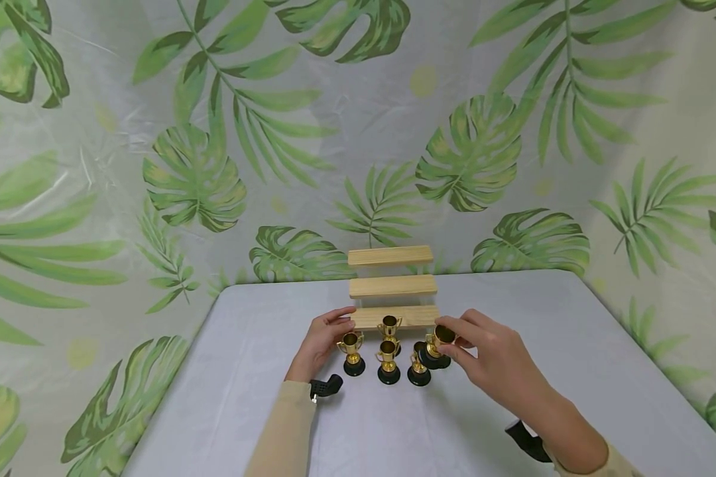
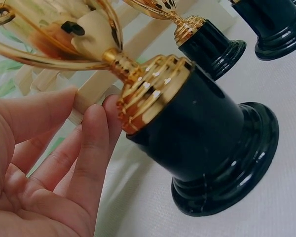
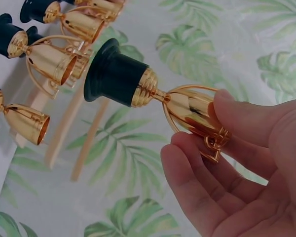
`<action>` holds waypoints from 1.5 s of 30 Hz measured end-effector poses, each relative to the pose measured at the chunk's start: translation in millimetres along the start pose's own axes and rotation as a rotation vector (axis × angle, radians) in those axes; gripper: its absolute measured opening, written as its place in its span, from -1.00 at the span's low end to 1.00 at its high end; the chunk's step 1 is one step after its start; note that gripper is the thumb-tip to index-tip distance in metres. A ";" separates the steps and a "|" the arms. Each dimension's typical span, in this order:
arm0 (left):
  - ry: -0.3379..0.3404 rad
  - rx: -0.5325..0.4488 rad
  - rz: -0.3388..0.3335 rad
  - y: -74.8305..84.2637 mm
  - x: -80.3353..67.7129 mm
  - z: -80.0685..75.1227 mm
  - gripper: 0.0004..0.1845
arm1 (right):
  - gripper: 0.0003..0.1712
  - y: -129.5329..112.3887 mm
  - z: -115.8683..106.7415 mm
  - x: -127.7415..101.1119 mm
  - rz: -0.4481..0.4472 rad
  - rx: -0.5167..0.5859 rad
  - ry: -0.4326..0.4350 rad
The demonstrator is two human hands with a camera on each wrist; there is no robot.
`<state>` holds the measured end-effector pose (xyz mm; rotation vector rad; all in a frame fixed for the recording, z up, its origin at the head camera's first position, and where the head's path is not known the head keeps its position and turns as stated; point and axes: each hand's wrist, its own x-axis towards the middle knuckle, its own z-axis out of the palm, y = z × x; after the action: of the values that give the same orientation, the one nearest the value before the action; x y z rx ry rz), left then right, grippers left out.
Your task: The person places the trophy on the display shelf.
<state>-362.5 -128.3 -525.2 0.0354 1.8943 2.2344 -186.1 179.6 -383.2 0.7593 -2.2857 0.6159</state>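
My right hand (image 1: 494,351) holds a small gold trophy cup (image 3: 121,76) by its bowl, thumb on one side and fingers on the other. The trophy's black base is tilted and lifted off the table in the right wrist view. At the left end of a three-step wooden stand, my left hand (image 1: 321,339) pinches the lowest wooden slat (image 1: 396,318) between thumb and fingers. Right beside that hand stands an upright trophy (image 2: 197,128). More gold trophies with black bases, one at front centre (image 1: 388,364) and another near it (image 1: 418,374), stand before the stand.
The stand's middle slat (image 1: 394,286) and top slat (image 1: 390,256) rise behind the lowest one. A white cloth covers the table (image 1: 244,371). Behind hangs a leaf-patterned curtain (image 1: 358,132). Black straps with camera mounts (image 1: 326,386) sit on both wrists.
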 end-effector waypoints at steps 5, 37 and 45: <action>0.011 0.014 -0.006 0.4 -1.2 -0.3 -0.57 | -0.50 4.6 5.1 9.3 -0.016 0.009 0.025; -0.015 -0.002 0.003 -0.4 0.1 -0.9 -0.56 | -0.58 22.1 29.6 97.4 -0.054 0.006 0.012; -0.015 0.001 0.008 -1.6 1.1 -1.4 -0.57 | -0.55 22.6 29.4 119.6 -0.032 -0.015 -0.014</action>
<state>-363.6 -129.3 -527.2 0.0594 1.8904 2.2321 -288.2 136.2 -325.0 0.7940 -2.2838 0.5797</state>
